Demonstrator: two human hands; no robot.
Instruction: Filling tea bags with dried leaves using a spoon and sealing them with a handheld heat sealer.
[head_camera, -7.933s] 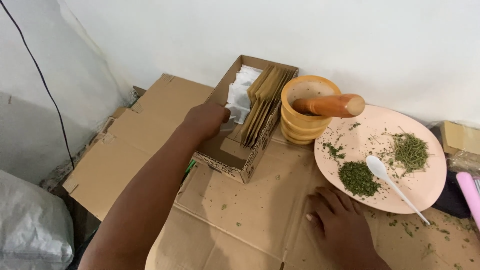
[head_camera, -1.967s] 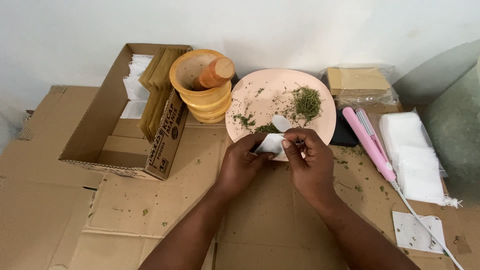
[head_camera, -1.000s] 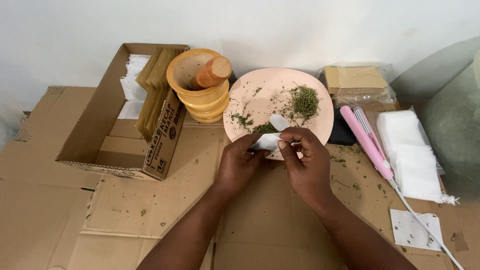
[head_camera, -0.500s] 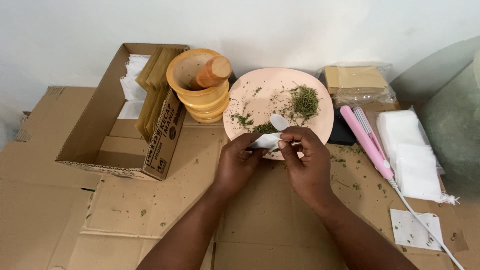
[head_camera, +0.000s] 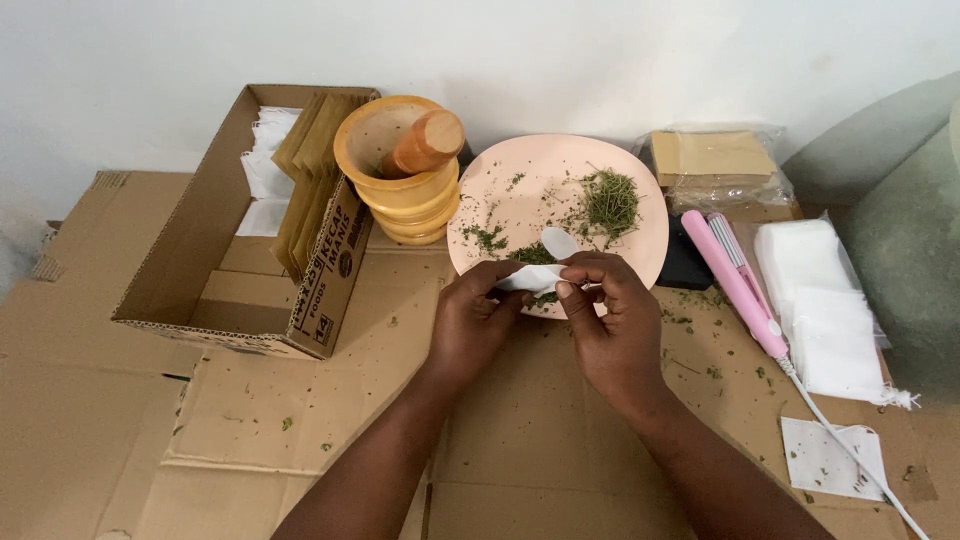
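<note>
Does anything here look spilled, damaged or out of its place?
Yes. Green dried herb crumbs lie scattered on the flattened brown cardboard beside the round pink plate, mostly to its right near the pink heat sealer; a few lie lower left. Both hands, left and right, hold a small white sachet.

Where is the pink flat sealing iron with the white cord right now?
In the head view, the pink sealing iron lies on the cardboard, right of the pink plate, beside the stack of white sachets.
</note>
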